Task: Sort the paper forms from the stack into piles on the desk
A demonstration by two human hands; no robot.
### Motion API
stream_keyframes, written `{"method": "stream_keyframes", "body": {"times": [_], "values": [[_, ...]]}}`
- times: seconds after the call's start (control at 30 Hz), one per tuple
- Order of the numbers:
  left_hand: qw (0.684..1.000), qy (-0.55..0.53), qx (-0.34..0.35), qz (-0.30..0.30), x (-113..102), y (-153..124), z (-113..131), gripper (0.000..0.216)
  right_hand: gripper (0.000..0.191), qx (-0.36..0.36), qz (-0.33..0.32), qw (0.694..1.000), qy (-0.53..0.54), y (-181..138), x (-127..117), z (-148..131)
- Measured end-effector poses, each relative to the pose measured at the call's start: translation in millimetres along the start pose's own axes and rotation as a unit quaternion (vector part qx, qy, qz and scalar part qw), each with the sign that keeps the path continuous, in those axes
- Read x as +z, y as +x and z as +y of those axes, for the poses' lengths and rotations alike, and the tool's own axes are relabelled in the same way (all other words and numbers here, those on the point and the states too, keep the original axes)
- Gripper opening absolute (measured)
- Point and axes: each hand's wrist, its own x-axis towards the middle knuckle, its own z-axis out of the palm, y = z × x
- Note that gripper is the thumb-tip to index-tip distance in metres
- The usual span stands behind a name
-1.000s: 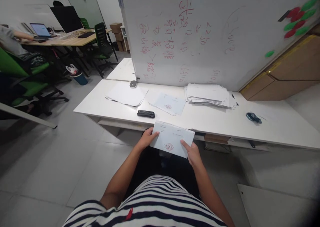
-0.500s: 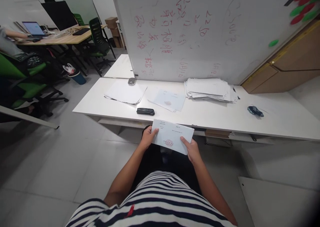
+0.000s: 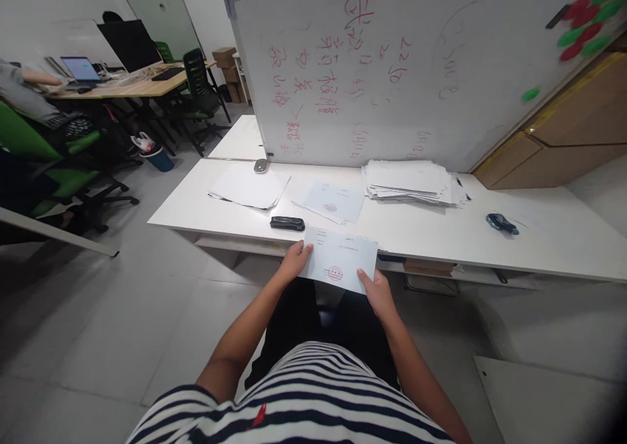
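Between my two hands is a pale blue printed paper slip (image 3: 340,258) with a red round stamp, held near the desk's front edge. My left hand (image 3: 296,261) pinches its left edge, thumb on top. My right hand (image 3: 377,294) grips the lower right corner the same way; the fingers beneath are hidden. Just beyond the slip, a black stapler (image 3: 287,223) lies on the white desk (image 3: 421,232). Behind it rests a small pile of similar pale blue stamped papers (image 3: 330,201), and white sheets (image 3: 249,189) lie to the left.
A thick stack of papers (image 3: 411,183) sits before the whiteboard (image 3: 333,72). A grey mouse (image 3: 260,166) lies at the desk's back left, a dark blue object (image 3: 501,223) on the right. Cardboard boxes (image 3: 563,130) stand far right. Another person's arm (image 3: 42,77) is at a laptop.
My hands have raised the paper slip slightly toward the desk, so its far edge now overlaps the desk's front. The camera view has tilted up a little.
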Motion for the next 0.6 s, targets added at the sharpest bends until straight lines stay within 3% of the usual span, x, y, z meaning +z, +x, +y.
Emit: {"method": "stream_keyframes", "body": {"times": [0.2,0.3,0.4,0.5,0.6], "values": [[0.999,0.014,0.024,0.017,2.0,-8.2,-5.6,0.04,0.05,-0.004,0.021,0.999,-0.042,-3.4,-3.9,7.7],[0.99,0.09,0.074,0.084,-15.9,1.7,7.8,0.038,0.052,0.003,0.044,0.999,-0.023,-2.2,-3.8,10.1],[0.953,0.228,0.138,0.142,-39.0,25.7,18.1,0.039,0.053,0.01,0.047,0.999,0.024,0.8,-1.0,9.3],[0.92,0.325,0.181,0.124,-54.3,51.1,15.7,0.044,0.052,0.008,0.037,0.998,0.049,4.5,3.8,3.5],[0.912,0.351,0.193,0.091,-61.4,63.4,6.6,0.039,0.051,0.001,0.039,0.997,0.065,7.8,9.7,-4.2]]}}
